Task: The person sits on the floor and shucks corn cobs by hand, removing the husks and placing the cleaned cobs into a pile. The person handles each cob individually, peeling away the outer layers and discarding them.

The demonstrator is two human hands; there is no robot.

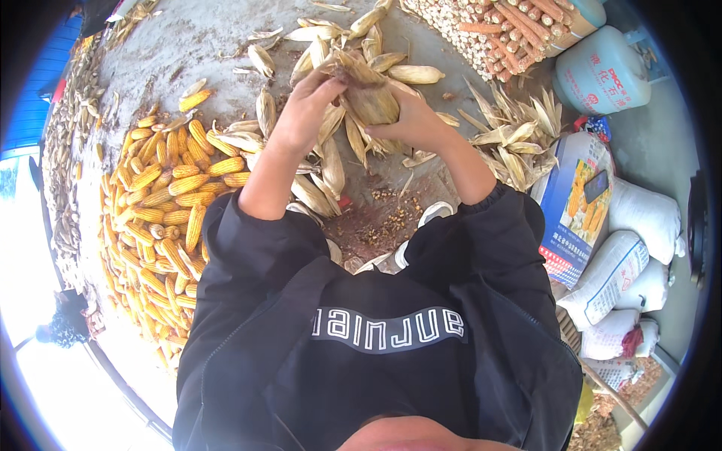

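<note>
A dry, brown-tipped corn ear in its husk [369, 101] is held up between both hands. My left hand [307, 107] grips its upper left side, with thumb and fingers at the torn husk. Around its lower right side wraps my right hand [412, 121], the thumb lying across the husk. Below and behind the hands, more unhusked corn ears [333, 166] lie on the concrete floor. Husked yellow corn ears [169, 191] form a large pile to the left. Loose kernels [403, 217] are scattered between my shoes.
Peeled husks [519, 138] are heaped at the right. Beyond them stand a stack of bare cobs [507, 34], a light blue gas cylinder [601, 73], a printed sack [575, 208] with a phone [596, 186] on it, and several white sacks [643, 220]. Dry husks [67, 186] line the far left.
</note>
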